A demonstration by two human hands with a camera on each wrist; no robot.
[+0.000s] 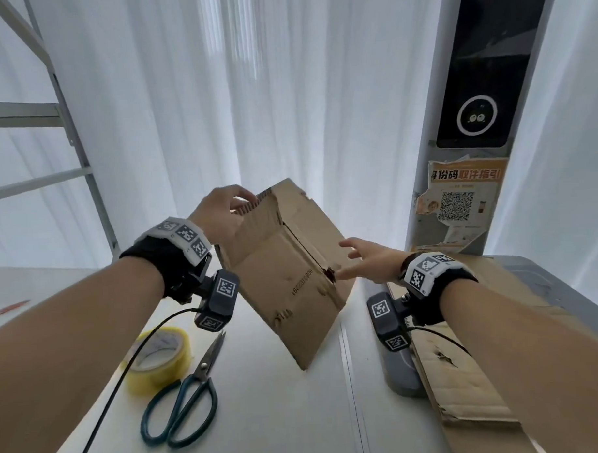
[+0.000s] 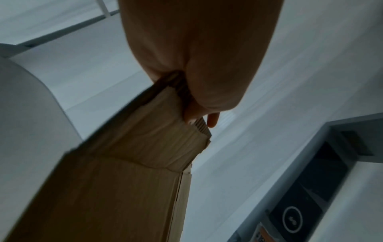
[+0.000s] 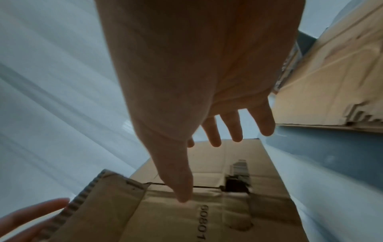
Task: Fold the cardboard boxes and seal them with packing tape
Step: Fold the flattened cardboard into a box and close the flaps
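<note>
A brown cardboard box [image 1: 289,277] hangs tilted above the white table [image 1: 280,413], its bottom flaps facing me with a dark slit and a torn hole along the seam. My left hand [image 1: 222,212] grips the upper left flap, thumb and fingers pinching its corrugated edge [image 2: 186,111]. The right hand [image 1: 366,258] reaches in from the right, fingers spread and straight; its thumb tip [image 3: 182,196] touches the flap near the seam on the box [image 3: 207,204]. A roll of yellowish packing tape [image 1: 159,356] lies on the table at lower left.
Teal-handled scissors [image 1: 185,406] lie beside the tape. Flattened cardboard sheets [image 1: 465,373] are stacked on a grey bin at the right. A grey kiosk pillar with a poster [image 1: 459,203] stands behind; a metal rack [image 1: 67,132] stands at left, white curtains beyond.
</note>
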